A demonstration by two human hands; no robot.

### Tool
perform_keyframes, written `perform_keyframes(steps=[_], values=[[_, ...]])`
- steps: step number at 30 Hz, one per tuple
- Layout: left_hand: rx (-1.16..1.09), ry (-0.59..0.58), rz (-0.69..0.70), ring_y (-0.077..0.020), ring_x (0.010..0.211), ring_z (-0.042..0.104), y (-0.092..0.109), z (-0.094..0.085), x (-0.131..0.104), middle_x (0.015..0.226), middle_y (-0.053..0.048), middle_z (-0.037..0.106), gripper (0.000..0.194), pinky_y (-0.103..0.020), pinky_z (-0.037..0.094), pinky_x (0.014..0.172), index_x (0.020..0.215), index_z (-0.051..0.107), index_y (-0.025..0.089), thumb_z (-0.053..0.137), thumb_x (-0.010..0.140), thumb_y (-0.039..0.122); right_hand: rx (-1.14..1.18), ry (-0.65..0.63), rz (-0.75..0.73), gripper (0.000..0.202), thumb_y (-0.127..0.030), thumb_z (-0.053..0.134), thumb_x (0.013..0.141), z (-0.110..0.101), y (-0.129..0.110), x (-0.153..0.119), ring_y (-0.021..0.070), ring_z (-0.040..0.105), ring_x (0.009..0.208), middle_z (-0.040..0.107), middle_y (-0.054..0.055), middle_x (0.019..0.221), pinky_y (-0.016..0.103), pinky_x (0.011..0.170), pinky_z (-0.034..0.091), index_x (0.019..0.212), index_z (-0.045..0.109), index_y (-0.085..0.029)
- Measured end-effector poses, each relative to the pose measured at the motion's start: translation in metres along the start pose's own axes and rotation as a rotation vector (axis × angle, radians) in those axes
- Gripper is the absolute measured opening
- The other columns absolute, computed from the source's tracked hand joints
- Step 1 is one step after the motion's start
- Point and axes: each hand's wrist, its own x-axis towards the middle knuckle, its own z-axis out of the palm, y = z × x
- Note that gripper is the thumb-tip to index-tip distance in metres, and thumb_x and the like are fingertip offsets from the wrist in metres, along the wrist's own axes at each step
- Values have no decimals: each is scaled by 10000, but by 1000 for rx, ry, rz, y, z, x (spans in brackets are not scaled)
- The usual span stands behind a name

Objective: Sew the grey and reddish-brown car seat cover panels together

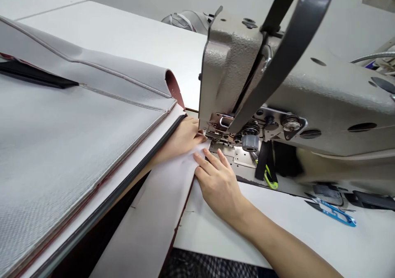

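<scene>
Under the sewing machine's (pixel 222 134) needle area runs a pale grey strip of material (pixel 154 212) with a reddish-brown edge. My right hand (pixel 219 185) lies on its right edge, fingers spread and flat, just in front of the presser foot. Left of the foot, my left hand (pixel 183 137) rests on the strip with fingers stretched out; the machine head partly hides the fingertips. A large grey textured panel (pixel 77 134) with sewn seams, a black trim edge and a reddish-brown underside covers my left forearm.
Blue thread snips (pixel 338 216) lie on the white table (pixel 216 228) at the right. Yellow-green snips (pixel 270 177) lie by black straps near the machine bed (pixel 247 171). A grey bundle (pixel 188 19) is behind the table. A curved dark metal bar (pixel 286 60) crosses before the machine.
</scene>
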Motion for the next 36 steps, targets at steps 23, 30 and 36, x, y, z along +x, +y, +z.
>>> perform_keyframes(steps=[23,30,36], values=[[183,249,119,-279,1145,553,12,9,-20,1088,-82,668,100,-441,441,1008,949,629,180,553,888,204,12,30,0,116,-202,594,897,-7,-17,-11,244,555,848,647,89,881,427,819,523,827,675,-156],[231,-228,-19,-228,887,605,53,-20,-63,1058,-69,618,348,-346,467,736,1077,544,183,650,756,264,257,-51,-385,188,-132,508,908,-11,-43,-28,246,567,830,661,78,835,413,906,484,873,692,-130],[399,-491,-100,-190,789,583,69,-33,-70,938,-40,575,282,-323,401,690,1002,579,185,401,814,73,197,-31,-338,250,-130,473,916,-14,-52,-35,287,598,948,699,143,951,432,1043,415,981,703,-61]])
